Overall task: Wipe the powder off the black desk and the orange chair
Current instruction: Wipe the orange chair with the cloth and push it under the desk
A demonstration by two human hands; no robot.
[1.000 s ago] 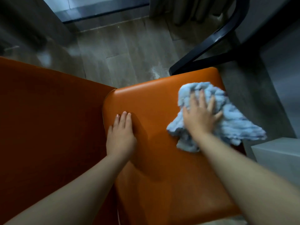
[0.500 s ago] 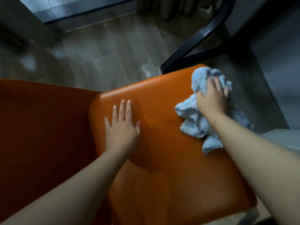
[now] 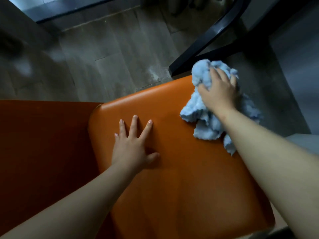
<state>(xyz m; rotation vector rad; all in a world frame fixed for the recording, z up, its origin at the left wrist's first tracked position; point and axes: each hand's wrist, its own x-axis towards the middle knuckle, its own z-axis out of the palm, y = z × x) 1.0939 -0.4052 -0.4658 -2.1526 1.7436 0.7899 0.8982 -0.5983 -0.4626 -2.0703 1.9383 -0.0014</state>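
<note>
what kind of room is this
Probably a home or office room: a wood-look plank floor, an orange chair with a padded seat, and a black furniture leg beside it.

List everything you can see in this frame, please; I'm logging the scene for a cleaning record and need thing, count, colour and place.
chair seat: one, orange, centre and lower frame, under both hands
orange surface: one, darker orange, left of the seat; what it is I cannot tell
cloth: one, light blue and fluffy, at the seat's far right corner, partly over the edge
black frame: one, black curved bars, upper right, beyond the seat
floor: grey wood-look planks, upper half
powder patch: one, whitish, on the floor just past the seat's far edge
left hand: flat on the seat, fingers spread
right hand: on the cloth, fingers curled into it
</note>
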